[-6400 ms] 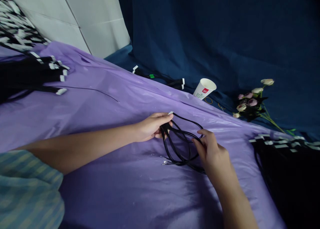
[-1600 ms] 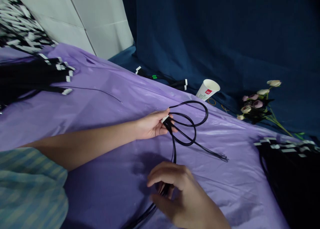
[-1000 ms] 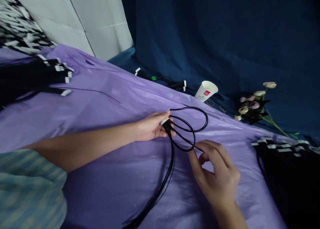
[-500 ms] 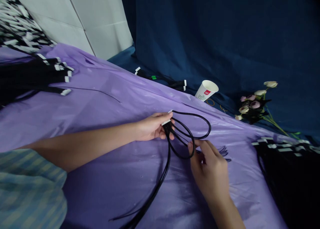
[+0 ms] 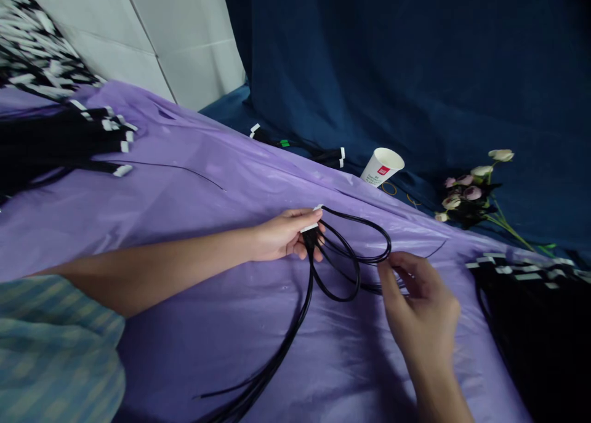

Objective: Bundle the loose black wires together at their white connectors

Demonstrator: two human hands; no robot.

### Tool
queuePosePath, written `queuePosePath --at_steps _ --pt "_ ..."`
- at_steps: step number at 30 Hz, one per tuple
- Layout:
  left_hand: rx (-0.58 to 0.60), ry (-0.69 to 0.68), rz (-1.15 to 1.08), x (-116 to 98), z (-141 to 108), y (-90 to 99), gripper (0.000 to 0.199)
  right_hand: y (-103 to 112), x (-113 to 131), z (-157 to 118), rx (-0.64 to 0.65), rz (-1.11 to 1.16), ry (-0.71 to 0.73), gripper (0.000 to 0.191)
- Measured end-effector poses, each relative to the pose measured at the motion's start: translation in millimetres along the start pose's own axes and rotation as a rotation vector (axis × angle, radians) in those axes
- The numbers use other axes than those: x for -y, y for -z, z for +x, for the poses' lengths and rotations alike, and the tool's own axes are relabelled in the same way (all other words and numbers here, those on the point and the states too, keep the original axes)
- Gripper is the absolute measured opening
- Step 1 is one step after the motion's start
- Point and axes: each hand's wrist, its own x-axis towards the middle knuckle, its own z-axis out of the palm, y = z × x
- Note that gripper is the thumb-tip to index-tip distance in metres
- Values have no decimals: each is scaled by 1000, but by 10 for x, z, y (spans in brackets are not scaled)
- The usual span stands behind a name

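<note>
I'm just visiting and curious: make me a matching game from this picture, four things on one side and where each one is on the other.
Things:
1. white paper cup
2. small bunch of pale flowers
3. black cable bundle with white connector
4. purple plastic sheet

Places:
A. gripped at its connector by the left hand, loop end at the right hand
B. spread under both hands
C. on blue cloth, far right
D. on blue cloth, just beyond the sheet's edge

Pairs: 1-D, 2-C, 3-A, 4-B
</note>
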Motion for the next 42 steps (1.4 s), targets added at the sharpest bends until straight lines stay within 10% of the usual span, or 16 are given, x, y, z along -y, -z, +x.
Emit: queuePosePath --at_steps 5,11,19,23,34,42 --pt "0 0 -15 -3 -10 2 30 97 -2 135 -259 742 -259 18" --pt "-40 -30 -2 -4 -35 -30 26 185 227 123 -115 1181 -397 25" --pt "-63 -51 68 12 -59 -88 28 127 357 -148 239 890 -121 60" --pt "-65 -67 118 20 -74 -126 31 27 371 -207 358 833 -131 48" --pt "43 -12 162 25 -73 -95 30 3 222 -273 425 343 108 4" --pt "215 114 80 -33 -84 -29 20 -32 184 -193 352 38 309 20"
